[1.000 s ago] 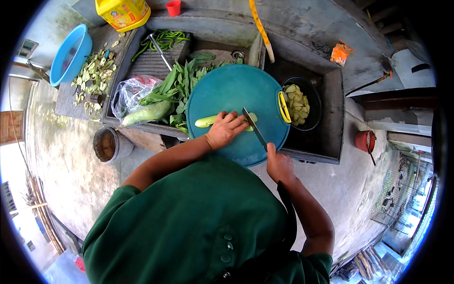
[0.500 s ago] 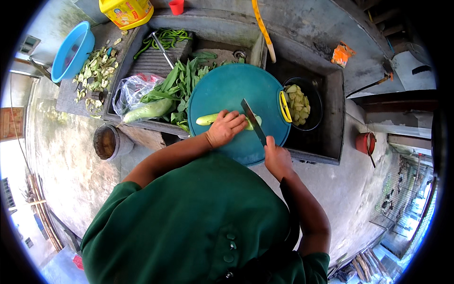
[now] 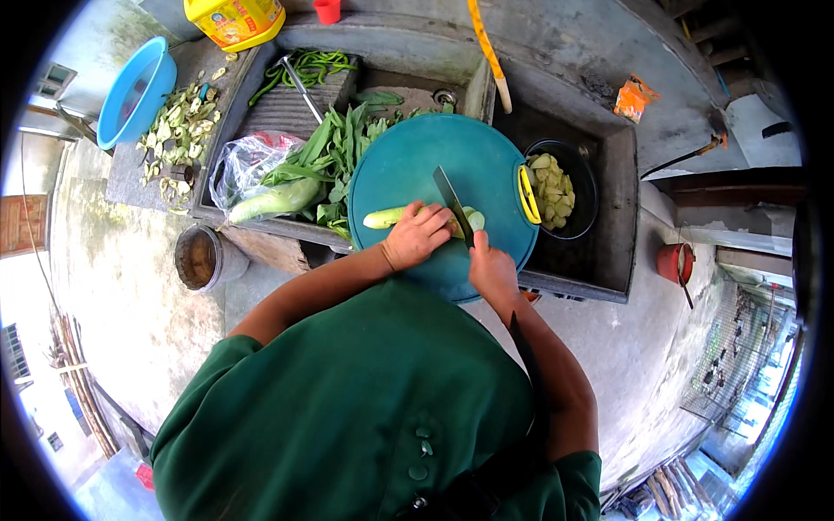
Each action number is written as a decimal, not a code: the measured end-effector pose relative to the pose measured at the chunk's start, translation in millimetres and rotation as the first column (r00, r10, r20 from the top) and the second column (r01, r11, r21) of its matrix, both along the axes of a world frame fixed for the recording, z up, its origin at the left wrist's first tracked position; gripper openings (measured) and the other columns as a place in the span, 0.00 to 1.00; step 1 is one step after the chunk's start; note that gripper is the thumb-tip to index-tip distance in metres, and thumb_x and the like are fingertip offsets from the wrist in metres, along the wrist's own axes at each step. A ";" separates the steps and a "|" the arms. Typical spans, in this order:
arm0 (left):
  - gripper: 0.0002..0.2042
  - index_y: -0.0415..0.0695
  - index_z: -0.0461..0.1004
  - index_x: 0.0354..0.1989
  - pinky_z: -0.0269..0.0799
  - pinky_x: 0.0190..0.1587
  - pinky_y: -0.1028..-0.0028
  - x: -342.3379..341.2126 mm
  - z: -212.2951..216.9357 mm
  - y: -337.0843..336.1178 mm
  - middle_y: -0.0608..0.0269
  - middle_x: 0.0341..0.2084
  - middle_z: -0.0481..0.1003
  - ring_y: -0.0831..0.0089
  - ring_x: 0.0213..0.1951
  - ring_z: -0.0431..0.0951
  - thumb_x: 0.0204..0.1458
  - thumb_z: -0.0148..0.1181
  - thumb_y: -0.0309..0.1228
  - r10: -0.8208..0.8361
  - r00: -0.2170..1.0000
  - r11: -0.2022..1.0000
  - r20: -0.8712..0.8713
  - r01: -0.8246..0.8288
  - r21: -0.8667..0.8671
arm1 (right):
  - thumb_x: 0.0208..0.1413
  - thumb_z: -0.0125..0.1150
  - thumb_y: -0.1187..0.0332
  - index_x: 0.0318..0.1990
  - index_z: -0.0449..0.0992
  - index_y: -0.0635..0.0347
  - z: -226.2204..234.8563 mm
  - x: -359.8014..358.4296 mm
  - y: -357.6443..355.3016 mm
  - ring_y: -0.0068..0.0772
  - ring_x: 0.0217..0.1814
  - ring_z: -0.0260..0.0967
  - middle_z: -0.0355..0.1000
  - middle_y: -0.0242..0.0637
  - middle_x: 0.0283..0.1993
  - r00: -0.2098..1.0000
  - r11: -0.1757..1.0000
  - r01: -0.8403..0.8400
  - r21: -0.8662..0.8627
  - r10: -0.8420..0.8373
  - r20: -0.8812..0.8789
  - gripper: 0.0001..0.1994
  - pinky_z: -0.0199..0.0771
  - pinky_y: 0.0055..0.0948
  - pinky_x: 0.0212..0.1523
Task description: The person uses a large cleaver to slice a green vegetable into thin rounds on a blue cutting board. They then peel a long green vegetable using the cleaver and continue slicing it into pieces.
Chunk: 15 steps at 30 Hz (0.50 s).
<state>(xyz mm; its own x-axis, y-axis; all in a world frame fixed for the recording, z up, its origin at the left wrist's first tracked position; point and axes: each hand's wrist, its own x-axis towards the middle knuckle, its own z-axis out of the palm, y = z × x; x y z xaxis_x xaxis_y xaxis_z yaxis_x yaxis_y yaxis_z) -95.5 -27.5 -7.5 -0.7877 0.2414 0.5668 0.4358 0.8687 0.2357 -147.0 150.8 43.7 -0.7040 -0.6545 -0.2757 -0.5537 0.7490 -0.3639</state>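
A round teal cutting board (image 3: 417,152) with a yellow handle rests across the sink's edges. Lying on it is a long, peeled-looking pale green vegetable (image 3: 382,217), whose exact kind I cannot make out. My left hand (image 3: 419,236) is closed over its middle, the fingers bent on top. My right hand (image 3: 493,267) grips a knife (image 3: 448,193) by its handle. The dark blade crosses the vegetable just right of my left fingertips. Pale cut pieces (image 3: 475,220) lie right of the blade. A black bowl (image 3: 594,201) beside the board holds pale green slices (image 3: 549,189).
Leafy greens (image 3: 343,152), a plastic bag (image 3: 252,165) and green peppers (image 3: 313,69) lie in the left basin. Peelings (image 3: 182,126) and a blue basin (image 3: 135,95) are farther left. A yellow jug (image 3: 233,22) stands behind; a bucket (image 3: 204,258) is below the ledge.
The knife and my right hand have moved left, so the blade now sits closer to my left fingers. More of the cut pieces show right of it. My left hand keeps its hold.
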 end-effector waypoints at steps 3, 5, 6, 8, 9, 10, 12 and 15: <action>0.11 0.45 0.70 0.35 0.61 0.44 0.63 -1.5 -1.4 -1.5 0.62 0.39 0.68 0.65 0.42 0.67 0.40 0.56 0.29 -0.002 1.000 1.000 -0.005 0.002 0.001 | 0.50 0.45 0.72 0.39 0.56 0.61 14.1 0.8 9.7 0.55 0.24 0.67 0.69 0.48 0.21 1.000 1.000 0.003 -0.028 -0.003 -0.005 0.09 0.64 0.49 0.25; 0.12 0.45 0.70 0.35 0.61 0.44 0.63 -2.9 2.9 -0.7 0.62 0.39 0.68 0.66 0.42 0.68 0.39 0.57 0.28 0.003 1.000 1.000 0.006 -0.003 0.004 | 0.52 0.48 0.70 0.39 0.55 0.61 25.0 3.7 19.3 0.54 0.22 0.66 0.68 0.48 0.19 0.998 0.998 -0.026 -0.054 0.023 -0.053 0.11 0.63 0.48 0.22; 0.12 0.45 0.70 0.35 0.61 0.44 0.63 -2.0 1.8 -0.5 0.62 0.39 0.68 0.66 0.42 0.68 0.39 0.57 0.28 -0.001 1.000 1.000 0.009 0.001 0.004 | 0.52 0.48 0.70 0.39 0.55 0.61 29.0 7.1 23.2 0.54 0.22 0.66 0.68 0.48 0.19 0.998 0.999 -0.041 -0.025 0.040 -0.044 0.11 0.63 0.48 0.22; 0.13 0.45 0.70 0.36 0.61 0.44 0.63 -1.6 0.1 -1.9 0.63 0.39 0.68 0.66 0.42 0.68 0.38 0.57 0.28 -0.011 1.000 1.000 0.014 0.011 0.003 | 0.52 0.47 0.70 0.39 0.55 0.61 35.7 12.2 29.1 0.54 0.22 0.66 0.68 0.48 0.19 0.997 0.997 -0.070 0.032 0.071 -0.027 0.10 0.63 0.48 0.22; 0.13 0.45 0.70 0.36 0.61 0.44 0.63 -2.4 0.1 -1.6 0.62 0.39 0.68 0.66 0.41 0.68 0.38 0.57 0.28 -0.012 1.000 1.000 0.004 0.012 0.007 | 0.52 0.47 0.70 0.38 0.55 0.61 38.3 12.0 30.8 0.54 0.22 0.66 0.68 0.48 0.19 0.997 0.996 -0.074 0.040 0.075 -0.025 0.10 0.63 0.49 0.23; 0.13 0.44 0.70 0.36 0.61 0.44 0.63 -1.9 1.5 -1.4 0.62 0.39 0.68 0.66 0.41 0.68 0.38 0.58 0.28 -0.013 1.000 1.000 0.001 0.013 0.010 | 0.52 0.47 0.70 0.38 0.55 0.61 39.1 12.8 32.3 0.54 0.22 0.66 0.68 0.48 0.19 0.997 0.996 -0.078 0.046 0.078 -0.017 0.10 0.63 0.49 0.23; 0.13 0.44 0.70 0.35 0.61 0.44 0.63 -1.0 2.8 -1.3 0.62 0.39 0.68 0.65 0.41 0.68 0.38 0.58 0.28 -0.010 1.000 1.000 -0.009 0.010 0.010 | 0.50 0.44 0.71 0.38 0.55 0.61 37.1 12.2 28.8 0.55 0.23 0.67 0.68 0.49 0.20 0.996 0.993 -0.083 0.080 0.081 0.024 0.09 0.64 0.49 0.25; 0.12 0.44 0.70 0.34 0.62 0.44 0.62 0.9 2.7 0.7 0.61 0.39 0.68 0.65 0.41 0.68 0.38 0.58 0.28 -0.013 1.000 1.000 -0.018 0.013 0.006 | 0.46 0.41 0.75 0.37 0.55 0.61 22.8 6.6 10.2 0.56 0.26 0.67 0.69 0.50 0.23 0.995 0.990 -0.077 0.117 0.068 0.076 0.09 0.66 0.49 0.28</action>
<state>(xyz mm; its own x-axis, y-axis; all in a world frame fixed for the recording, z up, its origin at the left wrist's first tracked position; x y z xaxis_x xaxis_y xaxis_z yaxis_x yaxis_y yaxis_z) -94.6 -26.8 -4.8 -0.7743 0.2480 0.5822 0.4511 0.8615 0.2330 -140.3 161.0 66.5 -0.6313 -0.6623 -0.4035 -0.5840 0.7483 -0.3146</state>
